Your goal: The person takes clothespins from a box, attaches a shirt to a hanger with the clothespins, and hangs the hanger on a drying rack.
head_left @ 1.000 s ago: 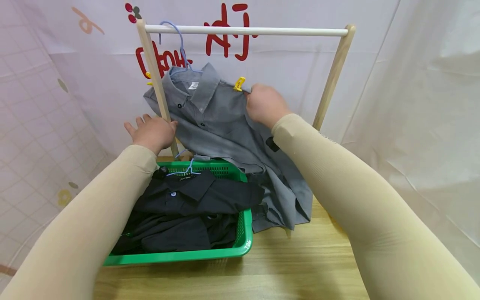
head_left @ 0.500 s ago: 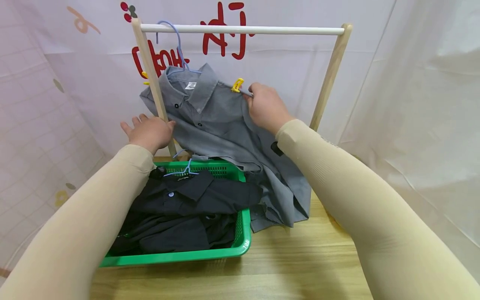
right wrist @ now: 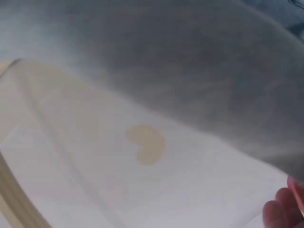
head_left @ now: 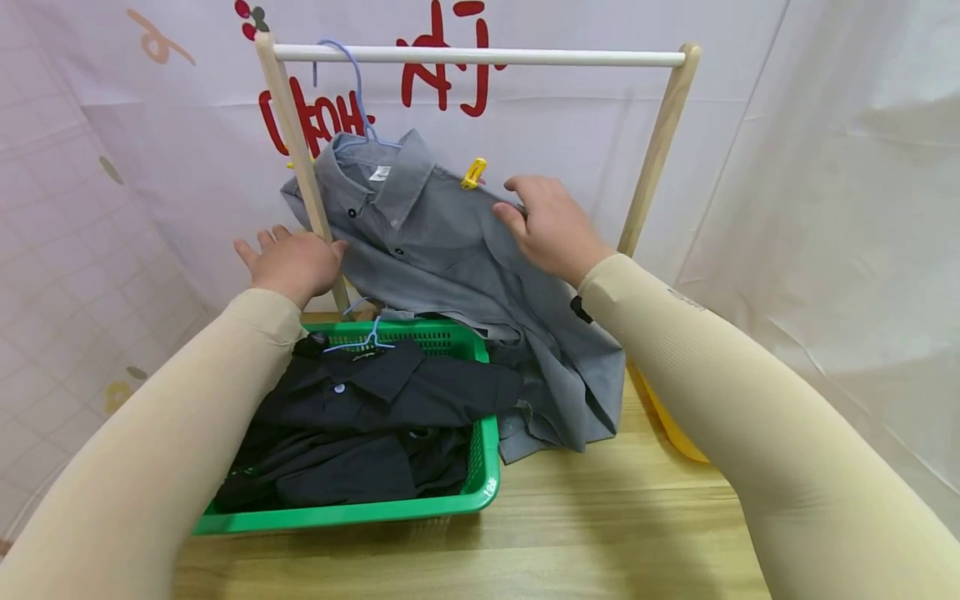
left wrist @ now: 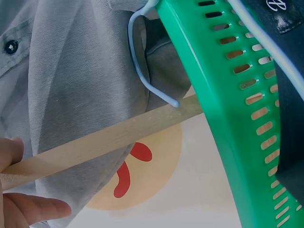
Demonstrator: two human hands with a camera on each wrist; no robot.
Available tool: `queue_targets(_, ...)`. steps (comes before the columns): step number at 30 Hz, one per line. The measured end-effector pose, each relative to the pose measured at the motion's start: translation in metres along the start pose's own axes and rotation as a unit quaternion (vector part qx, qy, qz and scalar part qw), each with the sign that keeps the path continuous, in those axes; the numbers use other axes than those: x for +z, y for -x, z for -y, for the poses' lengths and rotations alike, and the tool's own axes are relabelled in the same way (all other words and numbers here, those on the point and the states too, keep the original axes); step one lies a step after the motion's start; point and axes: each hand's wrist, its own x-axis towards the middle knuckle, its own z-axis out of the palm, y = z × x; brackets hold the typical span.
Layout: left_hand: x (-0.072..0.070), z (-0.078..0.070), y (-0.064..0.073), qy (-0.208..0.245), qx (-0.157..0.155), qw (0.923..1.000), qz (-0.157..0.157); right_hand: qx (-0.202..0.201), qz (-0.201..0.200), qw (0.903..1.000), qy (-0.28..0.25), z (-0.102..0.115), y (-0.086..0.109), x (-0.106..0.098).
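Observation:
A grey button-up shirt (head_left: 450, 225) hangs on a blue hanger (head_left: 358, 100) hooked over the rack's white rail (head_left: 480, 56). A yellow clip (head_left: 474, 173) grips its shoulder. My right hand (head_left: 555, 225) is at the shirt's raised shoulder edge, thumb and fingers apart; fingertips (right wrist: 278, 209) show beyond the cloth in the right wrist view. My left hand (head_left: 295, 262) holds the rack's left wooden post (head_left: 303, 167) with the thumb on one side and other fingers spread on the far side. In the left wrist view the post (left wrist: 109, 137) runs between the digits.
A green basket (head_left: 491, 467) stands in front of the rack with dark clothes (head_left: 390, 392) and another blue hanger (head_left: 371, 337). The shirt's hem hangs beside its right rim. The rack's right post (head_left: 663, 150) stands at the right. A yellow object (head_left: 678, 425) is partly behind my right sleeve.
My right hand has slid to the right along the shirt's shoulder and loosened its pinch, the thumb and fingers now parted. The left hand stays at the post.

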Motion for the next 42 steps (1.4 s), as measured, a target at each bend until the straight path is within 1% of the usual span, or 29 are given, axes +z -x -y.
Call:
queue_targets(6, 0.000, 0.001, 0.001, -0.006, 0.001, 1.0000, -0.003, -0.019, -0.013, 0.9995, -0.020, -0.005, 0.016, -0.003)
queue_targets(9, 0.001, 0.002, 0.001, -0.008, 0.005, 1.0000, -0.002, -0.027, -0.027, 0.9989, -0.029, -0.011, 0.025, -0.004)
queue_targets(13, 0.001, 0.004, 0.003, -0.017, 0.008, 0.9998, 0.006, -0.035, -0.046, 0.9978, -0.033, -0.018, 0.033, -0.005)
queue_targets(16, 0.001, 0.008, 0.005, -0.024, 0.017, 0.9995, 0.009, -0.031, -0.055, 0.9974, -0.032, -0.021, 0.039, -0.007)
queue_targets(21, 0.001, 0.017, 0.009, -0.036, 0.041, 0.9985, 0.004, -0.028, -0.069, 0.9967, -0.033, -0.027, 0.053, -0.009)
queue_targets(26, 0.000, 0.026, 0.013, -0.051, 0.050, 0.9974, 0.010, -0.022, -0.076, 0.9963, -0.033, -0.033, 0.068, -0.010)
queue_targets(33, -0.008, 0.040, 0.023, -0.062, 0.055, 0.9964, 0.022, -0.001, -0.085, 0.9957, -0.035, -0.033, 0.085, -0.013)
queue_targets(39, -0.015, 0.051, 0.037, -0.072, 0.058, 0.9947, 0.043, -0.001, -0.091, 0.9950, -0.041, -0.027, 0.098, -0.011)
queue_targets(42, -0.015, 0.058, 0.044, -0.081, 0.068, 0.9927, 0.058, -0.005, -0.104, 0.9937, -0.043, -0.022, 0.105, -0.009)
